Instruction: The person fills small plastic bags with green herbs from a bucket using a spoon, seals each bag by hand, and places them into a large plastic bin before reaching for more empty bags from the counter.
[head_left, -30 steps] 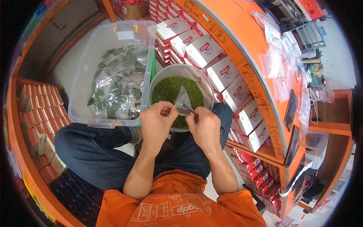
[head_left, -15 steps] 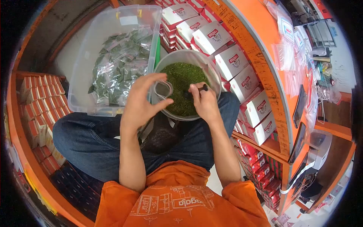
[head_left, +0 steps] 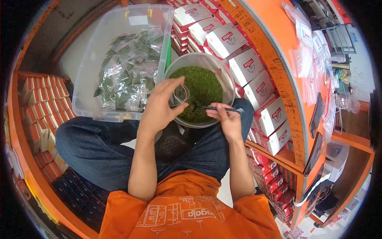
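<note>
My left hand [head_left: 158, 105] keeps a small clear plastic bag [head_left: 181, 95] between thumb and fingers, its mouth spread wide. In my right hand [head_left: 230, 122] is a black spoon [head_left: 213, 107]; its handle lies across the fingers and its head points left, close below the bag. Both hands are over the near part of a round translucent tub [head_left: 231, 81]. Chopped dried green leaf [head_left: 201, 81] fills the tub's lower part. How much the spoon carries and what the bag contains, if anything, I cannot make out.
Left of the tub stands a large clear plastic bin [head_left: 88, 85] with many filled green-leaf bags [head_left: 127, 75]. White and red boxes [head_left: 248, 65] line the right, under an orange shelf edge [head_left: 278, 67]. More small boxes [head_left: 45, 107] are stacked at far left.
My right hand has drawn back toward me and right, and the spoon's handle now shows lying nearly level. My left hand with the bag has shifted slightly right.
</note>
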Available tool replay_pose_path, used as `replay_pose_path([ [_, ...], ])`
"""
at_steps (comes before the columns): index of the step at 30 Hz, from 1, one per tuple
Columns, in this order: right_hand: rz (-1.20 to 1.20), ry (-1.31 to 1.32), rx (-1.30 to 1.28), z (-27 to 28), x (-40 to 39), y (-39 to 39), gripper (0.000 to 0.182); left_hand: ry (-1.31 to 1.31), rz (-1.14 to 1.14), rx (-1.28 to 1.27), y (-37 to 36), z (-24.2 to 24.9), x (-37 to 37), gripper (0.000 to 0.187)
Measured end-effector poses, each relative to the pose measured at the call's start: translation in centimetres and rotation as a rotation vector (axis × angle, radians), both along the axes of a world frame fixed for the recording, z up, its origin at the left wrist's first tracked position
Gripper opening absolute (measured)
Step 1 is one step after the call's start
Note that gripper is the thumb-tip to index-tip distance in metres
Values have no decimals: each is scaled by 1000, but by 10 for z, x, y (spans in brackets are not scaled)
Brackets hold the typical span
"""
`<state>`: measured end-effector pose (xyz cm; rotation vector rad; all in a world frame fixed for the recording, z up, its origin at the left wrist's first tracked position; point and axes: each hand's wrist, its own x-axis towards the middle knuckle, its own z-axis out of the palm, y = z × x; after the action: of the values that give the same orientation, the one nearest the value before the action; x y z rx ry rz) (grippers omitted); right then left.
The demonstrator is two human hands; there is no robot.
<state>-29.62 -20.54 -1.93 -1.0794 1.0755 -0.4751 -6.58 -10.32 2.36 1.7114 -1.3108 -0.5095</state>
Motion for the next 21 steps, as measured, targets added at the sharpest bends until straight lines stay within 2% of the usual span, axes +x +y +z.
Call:
replay_pose_path([
  [2, -1, 35, -211, 24, -9, -5, 33, 36, -12, 83, -5, -18, -9, 71],
  [3, -31, 45, -310, 36, -12, -5, 26, 6, -11, 134, -8, -20, -13, 71],
  [4, -31, 41, -317, 43, -11, -4, 26, 2, -10, 127, -12, -22, -13, 71],
  [6, 3, -55, -771, 56, -8, 2, 17, 64, -52, 85, -18, -25, -16, 70],
  [7, 117, 0, -1004, 64, -8, 2, 12, 62, -57, 81, -20, -26, -17, 70],
  [8, 226, 15, -1133, 68, -6, 2, 15, 72, -59, 85, -21, -28, -17, 70],
  [10, 395, 177, -1260, 75, -1, 9, 18, 83, -65, 90, -21, -27, -19, 71],
  [12, 401, 150, -1268, 63, -7, 10, 21, 192, -78, 109, -20, -24, -17, 72],
  [14, 116, 37, -1231, 53, -16, 11, 23, 289, -98, 83, -18, -23, -14, 72],
  [15, 111, 174, -1220, 55, -22, 12, 22, 389, -129, 57, -18, -23, -12, 72],
  [16, 111, 170, -1227, 54, -23, 12, 22, 385, -127, 51, -18, -26, -11, 72],
  [18, 585, 484, -1276, 43, -29, 11, 21, 576, -248, -19, -20, -36, -10, 69],
  [19, 651, 428, -1269, 32, -30, 12, 18, 573, -259, -25, -20, -33, -14, 69],
  [20, 645, 432, -1279, 25, -31, 13, 18, 779, -299, -40, -19, -29, -19, 70],
  [21, 469, 215, -1042, 24, -24, 14, 16, 985, -330, -55, -20, -26, -21, 74],
])
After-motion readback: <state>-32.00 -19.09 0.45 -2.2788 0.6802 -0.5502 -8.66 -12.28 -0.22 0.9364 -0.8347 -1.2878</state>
